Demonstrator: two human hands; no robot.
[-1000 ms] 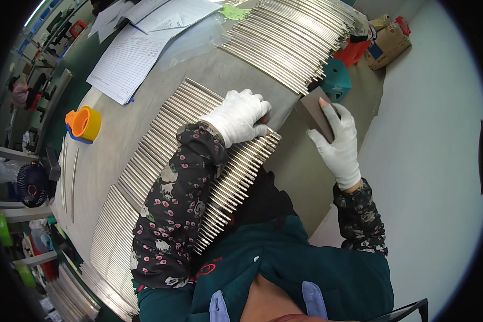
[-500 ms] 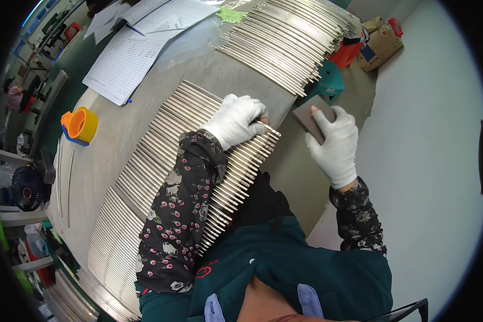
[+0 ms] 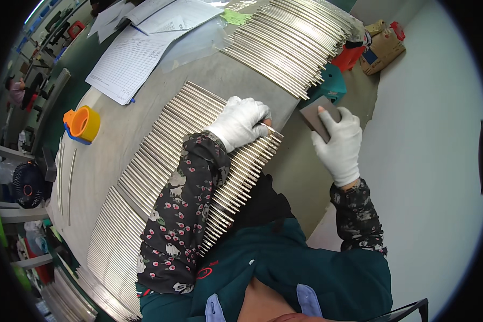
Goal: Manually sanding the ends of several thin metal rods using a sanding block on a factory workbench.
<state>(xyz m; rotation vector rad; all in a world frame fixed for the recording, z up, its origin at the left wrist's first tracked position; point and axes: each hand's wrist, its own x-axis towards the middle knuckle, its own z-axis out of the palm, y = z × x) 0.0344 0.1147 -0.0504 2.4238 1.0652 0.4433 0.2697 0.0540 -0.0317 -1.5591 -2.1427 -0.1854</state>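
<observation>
Carton [image 3: 385, 52]: contents unclear | left hand [image 3: 240, 123]: clasping rods [image 3: 169, 129] | right hand [image 3: 340, 146]: clamped on block [image 3: 314, 114]

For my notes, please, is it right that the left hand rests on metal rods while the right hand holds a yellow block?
Not quite: the head view shows the block is grey-brown, not yellow. The right hand holds it; the left hand rests on metal rods.

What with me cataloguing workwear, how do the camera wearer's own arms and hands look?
The left hand and right hand wear white gloves with some fingertips uncovered. The left sleeve is black, printed with pink-red spots and pale shapes, and gathered near the wrist. The right sleeve is dark with a paler pattern. A dark green top shows above it.
</observation>
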